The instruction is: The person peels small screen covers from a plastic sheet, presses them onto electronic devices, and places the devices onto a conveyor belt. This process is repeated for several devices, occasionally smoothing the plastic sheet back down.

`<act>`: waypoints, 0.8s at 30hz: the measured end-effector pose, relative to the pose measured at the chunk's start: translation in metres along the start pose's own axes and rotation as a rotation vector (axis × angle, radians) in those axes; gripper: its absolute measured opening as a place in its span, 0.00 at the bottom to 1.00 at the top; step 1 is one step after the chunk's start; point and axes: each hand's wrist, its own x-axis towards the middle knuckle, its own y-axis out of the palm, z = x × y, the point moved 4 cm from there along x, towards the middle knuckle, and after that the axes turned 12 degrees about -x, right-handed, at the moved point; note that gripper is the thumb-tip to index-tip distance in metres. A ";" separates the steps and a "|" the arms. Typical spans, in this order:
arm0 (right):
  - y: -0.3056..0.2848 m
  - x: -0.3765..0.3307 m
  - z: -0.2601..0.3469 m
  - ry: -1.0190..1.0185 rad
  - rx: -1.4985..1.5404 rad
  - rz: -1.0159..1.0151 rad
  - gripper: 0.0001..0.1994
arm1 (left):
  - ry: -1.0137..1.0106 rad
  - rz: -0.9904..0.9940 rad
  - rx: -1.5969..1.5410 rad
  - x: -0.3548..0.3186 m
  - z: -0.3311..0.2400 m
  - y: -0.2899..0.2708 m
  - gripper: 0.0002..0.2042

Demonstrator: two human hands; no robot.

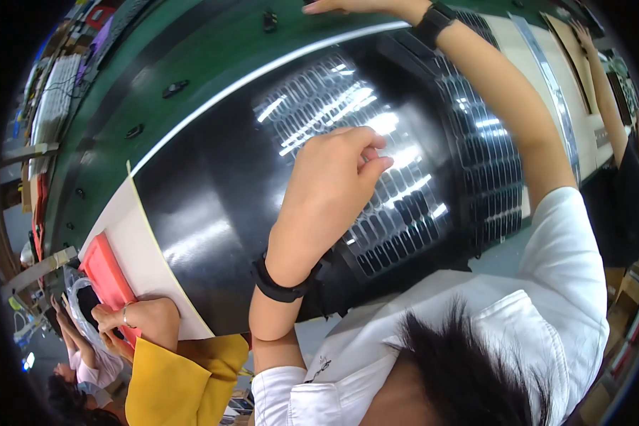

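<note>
While a white-shirted person leans over a glossy black bench (199, 234), the left hand (337, 177), a dark band at its wrist, pinches thumb and fingertips together just above a sheet of small black oblong pieces (397, 213) laid in rows; whether a piece sits in the pinch cannot be told. Farther out, the right hand (348, 6) lies flat, fingers spread, at the edge of a green conveyor belt (192, 50). At lower left, a co-worker's yellow sleeve (177, 376) rests beside a red tray (106, 273).
</note>
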 end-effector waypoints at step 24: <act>0.051 -0.124 0.057 0.118 0.769 0.318 0.11 | 0.231 -0.298 -0.126 -0.022 -0.077 -0.013 0.12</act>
